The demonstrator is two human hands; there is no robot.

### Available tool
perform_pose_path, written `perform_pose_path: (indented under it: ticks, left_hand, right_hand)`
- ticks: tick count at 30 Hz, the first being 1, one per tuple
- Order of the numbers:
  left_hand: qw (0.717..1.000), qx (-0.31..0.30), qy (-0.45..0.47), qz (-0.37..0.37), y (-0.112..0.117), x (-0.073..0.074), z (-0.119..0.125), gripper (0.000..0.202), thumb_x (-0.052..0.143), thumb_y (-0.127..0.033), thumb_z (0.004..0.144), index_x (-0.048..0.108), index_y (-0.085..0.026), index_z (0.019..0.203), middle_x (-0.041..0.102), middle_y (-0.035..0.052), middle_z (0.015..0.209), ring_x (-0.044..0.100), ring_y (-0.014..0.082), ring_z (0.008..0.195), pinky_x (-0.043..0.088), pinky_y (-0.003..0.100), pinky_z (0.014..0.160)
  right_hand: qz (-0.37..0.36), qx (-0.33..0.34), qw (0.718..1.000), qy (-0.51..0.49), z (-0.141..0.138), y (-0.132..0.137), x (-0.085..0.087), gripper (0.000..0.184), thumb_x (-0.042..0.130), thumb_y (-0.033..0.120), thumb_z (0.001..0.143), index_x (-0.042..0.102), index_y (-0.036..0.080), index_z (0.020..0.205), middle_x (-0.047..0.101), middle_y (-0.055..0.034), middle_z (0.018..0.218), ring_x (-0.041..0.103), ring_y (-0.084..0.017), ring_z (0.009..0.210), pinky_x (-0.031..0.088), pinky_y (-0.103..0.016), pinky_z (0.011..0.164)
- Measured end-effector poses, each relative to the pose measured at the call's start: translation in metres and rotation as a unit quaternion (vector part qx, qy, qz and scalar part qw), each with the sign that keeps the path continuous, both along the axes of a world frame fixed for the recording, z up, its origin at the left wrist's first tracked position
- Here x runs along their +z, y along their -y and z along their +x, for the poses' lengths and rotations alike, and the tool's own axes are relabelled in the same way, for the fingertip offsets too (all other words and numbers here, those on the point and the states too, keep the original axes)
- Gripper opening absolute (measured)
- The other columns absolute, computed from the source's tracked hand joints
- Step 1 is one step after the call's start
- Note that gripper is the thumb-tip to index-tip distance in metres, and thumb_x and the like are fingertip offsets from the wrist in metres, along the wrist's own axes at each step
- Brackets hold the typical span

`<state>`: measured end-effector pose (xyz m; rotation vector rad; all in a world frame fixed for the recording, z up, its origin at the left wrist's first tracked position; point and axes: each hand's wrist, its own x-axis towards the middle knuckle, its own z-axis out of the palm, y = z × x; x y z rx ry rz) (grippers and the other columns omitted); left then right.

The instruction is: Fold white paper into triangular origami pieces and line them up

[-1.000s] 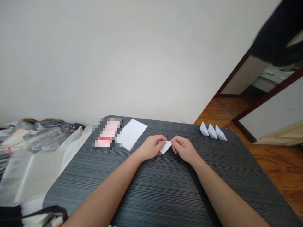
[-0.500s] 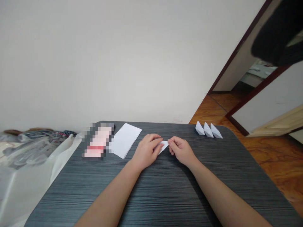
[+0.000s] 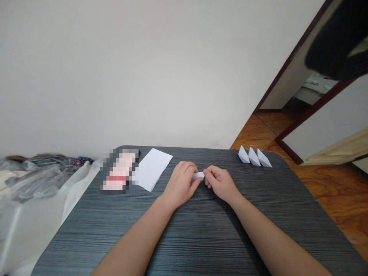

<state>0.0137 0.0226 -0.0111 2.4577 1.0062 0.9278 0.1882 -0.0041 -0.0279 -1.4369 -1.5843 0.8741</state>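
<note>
Pinching a small folded paper (image 3: 198, 175) from both sides, the left hand (image 3: 181, 184) and right hand (image 3: 220, 184) are held close together above a dark striped table (image 3: 201, 245). Only a narrow white strip of the paper shows, its two ends hidden in the grip. The left fingers (image 3: 188, 167) are curled shut around one end, and the right fingers (image 3: 211, 174) are curled shut around the other, so neither hand is open. The hands nearly touch, with the paper bridging the small gap between them.

Just left of the left hand, a white paper stack (image 3: 151, 169) lies flat and slightly angled on the table. Next to it, near the far edge, is a pink packet (image 3: 120, 170), blurred beyond reading. Well to the right, three white paper folds (image 3: 254, 157) stand in a tight row near the far right corner, each a peaked triangular shape, touching or almost touching its neighbour.

Off the table's left side lie plastic bags (image 3: 37, 182) and a white sack (image 3: 43, 226), with striped cloth (image 3: 57, 161) behind them. A wood floor (image 3: 316, 184) shows at right, beyond the table, below a pale wall (image 3: 143, 76) and a dark-framed doorway (image 3: 287, 84), with a dark cloth (image 3: 333, 42) hanging across the top corner
</note>
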Motion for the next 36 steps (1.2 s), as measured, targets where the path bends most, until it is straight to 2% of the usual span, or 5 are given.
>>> perform_pose_path:
  ticks: [17, 23, 27, 31, 36]
  left_hand:
    - [0.999, 0.027, -0.039, -0.027, 0.001, 0.001, 0.001, 0.022, 0.047, -0.032, 0.087, 0.055, -0.016, 0.074, 0.055, 0.0072, 0.086, 0.048, 0.0204, 0.086, 0.039, 0.036, 0.079]
    - [0.989, -0.051, 0.041, -0.135, 0.002, 0.006, -0.002, 0.022, 0.042, -0.029, 0.091, 0.060, -0.017, 0.084, 0.064, 0.0050, 0.095, 0.054, 0.0173, 0.089, 0.040, 0.030, 0.082]
    - [0.967, -0.041, 0.091, -0.234, 0.003, 0.008, -0.003, 0.024, 0.042, -0.032, 0.090, 0.061, -0.018, 0.091, 0.066, 0.0017, 0.090, 0.057, 0.0136, 0.077, 0.042, 0.024, 0.069]
    - [0.960, -0.027, 0.105, -0.260, 0.003, 0.007, -0.004, 0.026, 0.045, -0.035, 0.088, 0.058, -0.016, 0.076, 0.066, 0.0015, 0.086, 0.056, 0.0126, 0.070, 0.041, 0.023, 0.063]
    - [0.962, -0.031, 0.118, -0.244, 0.001, 0.006, -0.005, 0.028, 0.043, -0.034, 0.088, 0.056, -0.015, 0.071, 0.066, 0.0030, 0.089, 0.057, 0.0137, 0.077, 0.041, 0.023, 0.068]
  right_hand:
    - [0.016, 0.006, 1.000, 0.011, 0.001, 0.002, 0.001, 0.028, 0.047, 0.034, 0.089, 0.056, 0.019, 0.066, 0.061, 0.0001, 0.056, 0.056, -0.013, 0.049, 0.043, -0.024, 0.053]
    - [0.011, 0.034, 0.993, -0.117, 0.003, 0.000, -0.002, 0.028, 0.040, 0.036, 0.092, 0.057, 0.019, 0.078, 0.057, -0.0002, 0.062, 0.053, -0.012, 0.052, 0.044, -0.025, 0.053]
    - [0.078, 0.046, 0.991, -0.102, 0.002, -0.002, 0.003, 0.022, 0.046, 0.031, 0.090, 0.059, 0.023, 0.105, 0.059, -0.0047, 0.088, 0.058, -0.017, 0.081, 0.047, -0.030, 0.074]
    - [0.114, 0.084, 0.989, -0.053, 0.002, -0.002, 0.008, 0.016, 0.051, 0.025, 0.087, 0.065, 0.023, 0.096, 0.054, -0.0073, 0.106, 0.052, -0.021, 0.101, 0.043, -0.033, 0.086]
    - [0.092, 0.052, 0.993, -0.059, 0.002, -0.002, 0.001, 0.013, 0.053, 0.028, 0.086, 0.060, 0.019, 0.080, 0.056, -0.0060, 0.096, 0.055, -0.018, 0.085, 0.045, -0.029, 0.072]
